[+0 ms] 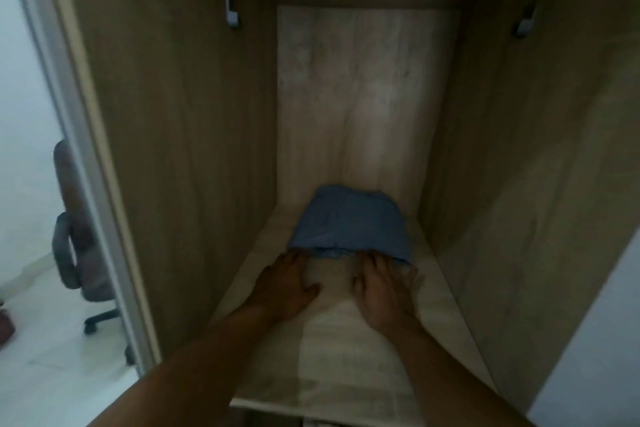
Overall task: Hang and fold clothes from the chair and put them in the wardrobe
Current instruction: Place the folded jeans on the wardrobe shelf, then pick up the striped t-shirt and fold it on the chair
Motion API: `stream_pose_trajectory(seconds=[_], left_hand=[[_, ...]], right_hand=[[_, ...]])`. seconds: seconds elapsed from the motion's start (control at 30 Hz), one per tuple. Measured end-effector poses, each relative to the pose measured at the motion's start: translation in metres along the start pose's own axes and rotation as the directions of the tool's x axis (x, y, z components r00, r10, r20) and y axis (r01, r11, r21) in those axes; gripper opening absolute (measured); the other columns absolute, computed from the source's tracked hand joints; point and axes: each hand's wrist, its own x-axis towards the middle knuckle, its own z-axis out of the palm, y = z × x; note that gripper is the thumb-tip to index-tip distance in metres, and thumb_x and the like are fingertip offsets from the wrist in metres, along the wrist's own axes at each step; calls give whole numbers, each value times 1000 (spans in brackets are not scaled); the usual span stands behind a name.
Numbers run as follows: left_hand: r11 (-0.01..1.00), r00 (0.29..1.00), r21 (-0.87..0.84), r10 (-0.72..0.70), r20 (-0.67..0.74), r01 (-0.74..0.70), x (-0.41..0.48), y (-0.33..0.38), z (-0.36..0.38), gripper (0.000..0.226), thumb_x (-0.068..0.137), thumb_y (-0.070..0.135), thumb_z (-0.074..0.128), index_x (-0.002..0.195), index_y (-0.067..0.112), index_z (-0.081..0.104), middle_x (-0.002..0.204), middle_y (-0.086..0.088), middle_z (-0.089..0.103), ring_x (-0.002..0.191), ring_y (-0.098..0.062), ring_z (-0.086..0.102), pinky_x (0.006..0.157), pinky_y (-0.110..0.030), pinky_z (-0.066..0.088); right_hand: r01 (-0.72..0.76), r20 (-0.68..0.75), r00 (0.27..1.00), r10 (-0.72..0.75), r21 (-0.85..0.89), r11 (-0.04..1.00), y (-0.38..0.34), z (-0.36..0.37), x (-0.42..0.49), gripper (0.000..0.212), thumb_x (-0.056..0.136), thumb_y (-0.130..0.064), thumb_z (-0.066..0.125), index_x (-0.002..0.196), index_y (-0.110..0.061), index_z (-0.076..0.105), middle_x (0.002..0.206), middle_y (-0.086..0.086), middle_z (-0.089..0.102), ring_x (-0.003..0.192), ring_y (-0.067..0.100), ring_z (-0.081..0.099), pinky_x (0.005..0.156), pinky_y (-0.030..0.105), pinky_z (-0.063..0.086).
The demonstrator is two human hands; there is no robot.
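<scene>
A folded blue garment [349,224] lies on the pale wooden shelf [346,357] inside the wardrobe, pushed toward the back panel. My left hand [285,282] rests palm down on the shelf, fingertips under or against the garment's near left edge. On the right, my right hand [384,288] lies flat too, its fingers touching the garment's near right edge. Neither hand grips the cloth; the fingers are spread. The view is dim and slightly blurred.
Brown wardrobe side walls [194,149] close in the shelf left and right, each carrying a small metal bracket [232,15]. An office chair [74,232] on castors stands on the white floor outside, beyond the wardrobe's left frame.
</scene>
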Motion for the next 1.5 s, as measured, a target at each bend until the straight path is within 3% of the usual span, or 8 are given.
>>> stream_pose_trajectory(seconds=[0.17,0.3,0.4,0.53,0.73,0.93,1.1,1.5], left_hand=[[1000,1000,-28,-3,2,3,-64,13,-34,87,93,59,52,159,22,9,165,-2,15,149,-21,22,119,-33,25],[999,998,-33,41,-45,-42,-124,14,-60,81,91,54,59,155,18,25,159,-6,33,140,-24,39,110,-29,36],[1000,997,20,17,-70,-16,-188,7,-76,80,87,58,59,154,24,30,152,-5,44,130,-29,52,99,-35,46],[995,990,26,-98,-105,101,-296,-26,-91,65,86,61,57,142,31,43,138,-2,57,116,-26,62,93,-42,54],[923,909,-30,-384,-164,384,-480,-103,-117,70,86,60,64,145,31,42,146,1,52,125,-23,56,101,-39,50],[727,699,-62,-676,-233,683,-654,-199,-155,74,86,62,61,148,30,38,151,3,45,132,-20,50,104,-39,46],[504,469,-95,-847,-251,859,-780,-260,-174,75,88,62,59,151,27,36,153,1,43,136,-21,46,107,-38,42],[-19,-69,-289,-984,-165,957,-973,-393,-166,68,91,58,57,148,26,39,151,0,45,136,-22,45,107,-37,42]], right_hand=[[-16,86,996,16,-3,1000,-28,-14,-41,63,97,-51,16,154,-25,26,159,1,29,144,21,28,117,64,15],[-38,113,993,32,56,998,-70,-42,-86,55,106,-45,26,157,-26,20,164,-3,20,148,17,20,119,59,-7],[-3,124,992,-9,102,995,-109,-63,-135,53,107,-39,30,157,-23,22,163,-2,22,147,16,21,116,45,-6],[76,126,987,-102,192,978,-172,-69,-212,48,106,-37,34,152,-25,31,158,-3,31,146,17,27,119,62,-3],[231,247,914,-320,329,915,-306,-45,-321,47,105,-44,34,150,-32,31,158,-9,31,149,17,26,121,61,1],[400,316,751,-580,481,780,-465,-13,-408,49,106,-40,34,153,-27,30,159,-5,32,149,16,25,121,59,2],[496,350,544,-762,598,629,-586,21,-477,49,106,-38,34,154,-30,26,159,-9,30,148,11,25,122,55,1],[563,341,42,-939,768,304,-845,128,-581,50,106,-41,33,154,-33,24,160,-8,28,149,14,24,121,55,7]])
